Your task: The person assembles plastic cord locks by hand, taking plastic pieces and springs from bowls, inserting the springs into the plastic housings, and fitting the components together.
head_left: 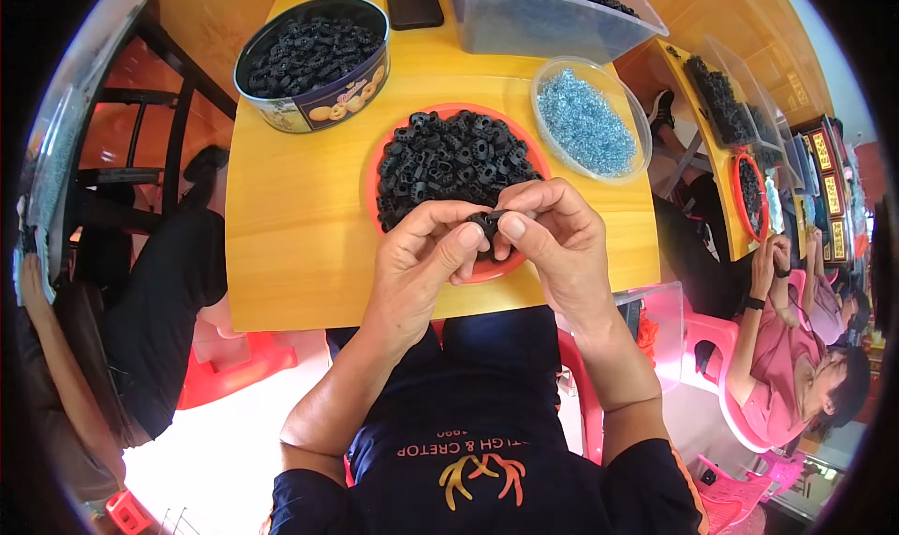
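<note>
Between my fingertips, a small black plastic part [486,222] is held over the near edge of a round orange-red tray [374,190]. My left hand [426,249] pinches it from the left with thumb and forefinger. On the other side my right hand [559,240] grips it too, its thumb pressed on top. The part's details are mostly covered by my fingers. Heaped in the tray are many similar black plastic parts [449,160] with holes through them.
A round tin [314,113] of black parts stands at the back left, near a dark phone-like slab [413,2]. Behind is a clear plastic bin [552,29]. To the right sits a clear tub [646,141] of small shiny pale-blue pieces [585,123]. People sit on both sides.
</note>
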Available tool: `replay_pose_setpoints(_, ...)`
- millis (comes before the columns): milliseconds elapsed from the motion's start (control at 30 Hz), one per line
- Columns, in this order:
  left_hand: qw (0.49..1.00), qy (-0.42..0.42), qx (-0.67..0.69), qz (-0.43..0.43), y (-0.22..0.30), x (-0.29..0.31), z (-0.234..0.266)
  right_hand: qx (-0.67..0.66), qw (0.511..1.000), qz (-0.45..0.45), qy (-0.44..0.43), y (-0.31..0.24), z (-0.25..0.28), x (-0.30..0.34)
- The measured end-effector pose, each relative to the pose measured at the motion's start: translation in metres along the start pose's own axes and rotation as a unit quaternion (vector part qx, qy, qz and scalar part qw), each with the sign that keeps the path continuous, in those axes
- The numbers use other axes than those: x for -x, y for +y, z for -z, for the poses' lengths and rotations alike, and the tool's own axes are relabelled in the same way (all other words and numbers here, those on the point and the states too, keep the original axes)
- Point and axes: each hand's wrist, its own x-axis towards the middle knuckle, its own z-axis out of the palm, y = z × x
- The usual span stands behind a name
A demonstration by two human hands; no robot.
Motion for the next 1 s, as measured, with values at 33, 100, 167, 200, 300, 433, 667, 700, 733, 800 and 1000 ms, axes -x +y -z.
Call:
replay_pose_setpoints(33, 1.0, 0.001, 0.0, 0.0, 0.0, 0.0, 0.0, 0.004, 1.0, 0.011, 0.005, 0.002, 0.0, 0.0)
replay_pose_setpoints(100, 1.0, 0.003, -0.012, -0.007, 0.002, 0.0, 0.0, 0.009, 1.0, 0.021, 0.008, 0.003, -0.002, 0.001)
replay_pose_setpoints(167, 1.0, 0.002, -0.005, -0.003, 0.002, 0.0, 0.001, 0.02, 0.999, 0.019, 0.04, 0.004, -0.005, 0.003)
replay_pose_setpoints(200, 1.0, -0.001, 0.003, 0.001, 0.002, 0.0, 0.001, 0.02, 0.999, 0.019, 0.039, 0.003, -0.007, 0.004)
replay_pose_setpoints(300, 1.0, -0.009, 0.0, 0.006, 0.003, 0.0, 0.001, 0.024, 0.998, 0.027, 0.048, 0.003, -0.009, 0.007)
replay_pose_setpoints(433, 1.0, -0.013, -0.014, 0.001, 0.003, -0.001, 0.002, 0.052, 0.996, 0.067, 0.014, 0.006, -0.006, 0.009)
replay_pose_setpoints(667, 1.0, 0.004, 0.001, 0.01, 0.004, 0.0, 0.002, 0.076, 0.994, 0.083, 0.009, 0.006, -0.006, 0.009)
replay_pose_setpoints(700, 1.0, 0.002, 0.0, 0.007, 0.004, 0.0, 0.001, 0.076, 0.994, 0.084, 0.009, 0.006, -0.006, 0.009)
replay_pose_setpoints(733, 1.0, 0.002, 0.0, 0.007, 0.004, 0.0, 0.001, 0.105, 0.99, 0.096, 0.007, 0.006, -0.005, 0.009)
replay_pose_setpoints(800, 1.0, 0.001, -0.002, -0.001, 0.003, 0.0, 0.001, 0.133, 0.985, 0.108, 0.004, 0.006, -0.004, 0.009)
replay_pose_setpoints(1000, 0.999, -0.003, -0.004, -0.042, 0.002, 0.002, -0.002, 0.236, 0.958, 0.162, 0.011, 0.004, -0.004, 0.011)
